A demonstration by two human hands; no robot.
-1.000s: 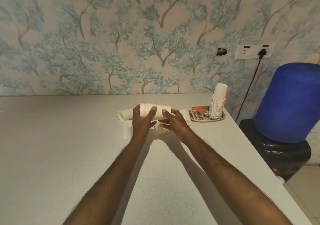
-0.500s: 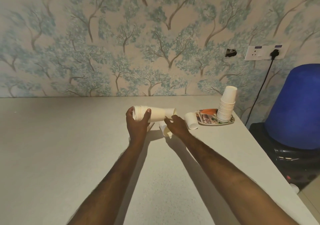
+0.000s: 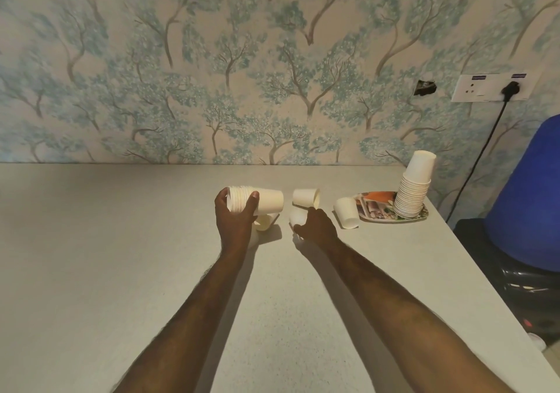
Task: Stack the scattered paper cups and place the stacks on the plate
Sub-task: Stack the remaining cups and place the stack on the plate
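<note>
My left hand (image 3: pixel 235 221) grips a stack of white paper cups (image 3: pixel 266 202) held sideways above the table, rims to the left. My right hand (image 3: pixel 318 226) curls its fingers around a single paper cup (image 3: pixel 298 216) on the table, which is partly hidden by the hand. One loose cup (image 3: pixel 306 197) lies on its side just behind it, and another (image 3: pixel 347 213) lies beside the plate. A further cup (image 3: pixel 263 223) lies under my left hand. The patterned plate (image 3: pixel 378 218) at the right carries a tall upright cup stack (image 3: pixel 413 194).
The pale table (image 3: pixel 121 256) runs back to a wallpapered wall. Its right edge drops off near the plate. Beyond it stands a blue water bottle on a black dispenser (image 3: pixel 527 210), with a cable running to a wall socket (image 3: pixel 491 88).
My right hand left the held stack and dropped to a single cup on the table. My left hand holds the stack alone. The view shifted, bringing the plate closer.
</note>
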